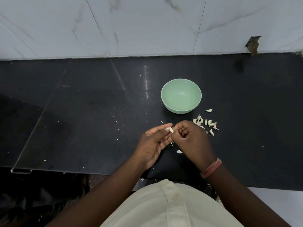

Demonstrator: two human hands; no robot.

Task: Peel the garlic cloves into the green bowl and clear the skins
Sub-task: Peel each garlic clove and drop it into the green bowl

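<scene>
- Head view: a dark countertop (82, 104) runs across the picture, backed by a pale marbled wall (147, 25).
- The green bowl (181, 96) stands upright on the counter beyond the hands and a little to their right; nothing shows inside it.
- The left hand (155, 143) is turned palm up, its thumb and fingers pinching a garlic clove (171, 129) at their tips, just in front of the bowl.
- The right hand (191, 138) is curled, knuckles up, with its fingertips closed on the same clove from the other side, so the two hands meet at it.
- A pile of garlic cloves (205, 124) lies on the counter just right of the right hand and near the bowl's front right; the hand partly covers its left edge.
- One single clove (209, 110) lies apart from the pile, close beside the bowl's right side.
- A skin piece (179, 151) lies on the counter below the hands, and small skin flecks (117, 139) are scattered to the left of them.
- A pink wristband (211, 168) circles the right wrist.
- A cream shirt (164, 207) fills the lower middle of the picture, at the counter's near edge.
- A metal handle (21, 170) shows under the counter's front edge at the far left.
</scene>
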